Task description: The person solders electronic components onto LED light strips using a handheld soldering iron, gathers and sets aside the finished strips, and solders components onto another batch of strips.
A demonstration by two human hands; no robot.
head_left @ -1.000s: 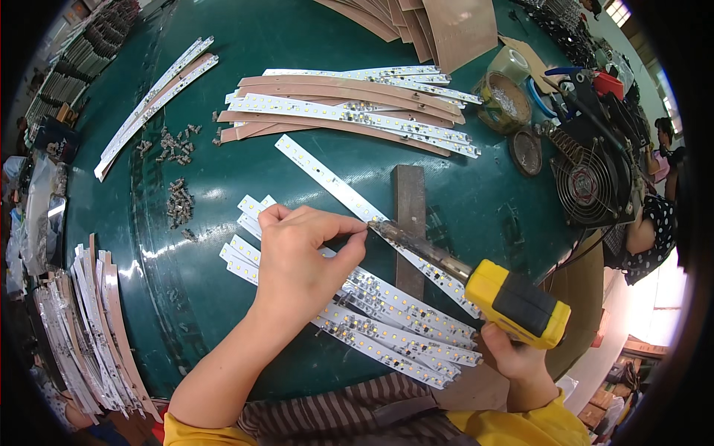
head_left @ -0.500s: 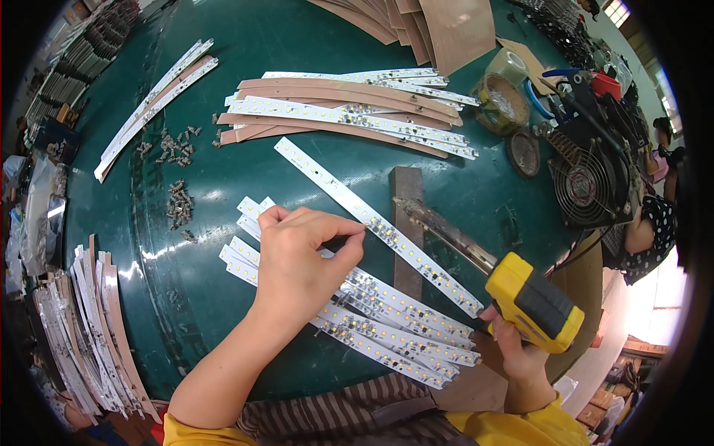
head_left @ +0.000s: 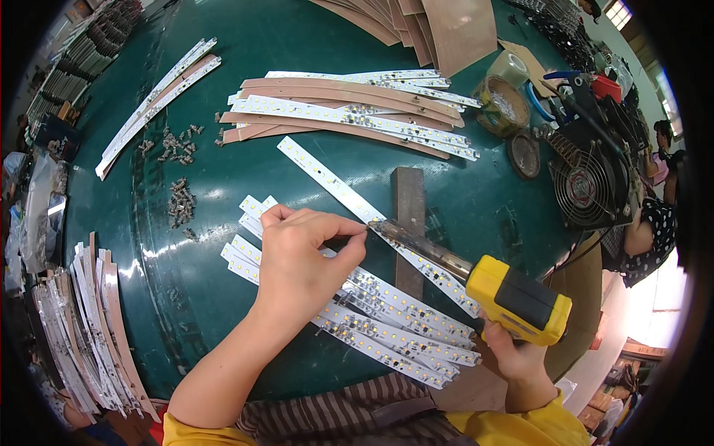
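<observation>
My left hand [head_left: 297, 245] is closed in a pinch at the edge of a white LED strip board [head_left: 320, 175]. Whatever sits between thumb and forefinger is too small to make out. My right hand [head_left: 513, 349] grips a yellow and black soldering gun [head_left: 517, 301]. The gun's long metal barrel lies across the board, its tip close to my left fingertips. The board slants down to the right over a dark metal bar [head_left: 408, 193]. Below my left hand, more LED boards [head_left: 401, 334] lie fanned out, partly covered by that hand.
Wooden strips and LED boards [head_left: 349, 111] are stacked at the back. Small metal parts [head_left: 181, 204] lie in piles to the left. A round tub [head_left: 502, 104], a small dish [head_left: 523, 154] and a fan [head_left: 584, 189] stand at the right. Another bundle of strips [head_left: 93, 327] is at the near left.
The soldering gun has moved left with my right hand, bringing its tip from the metal bar to the board beside my left fingertips. My left hand has barely moved.
</observation>
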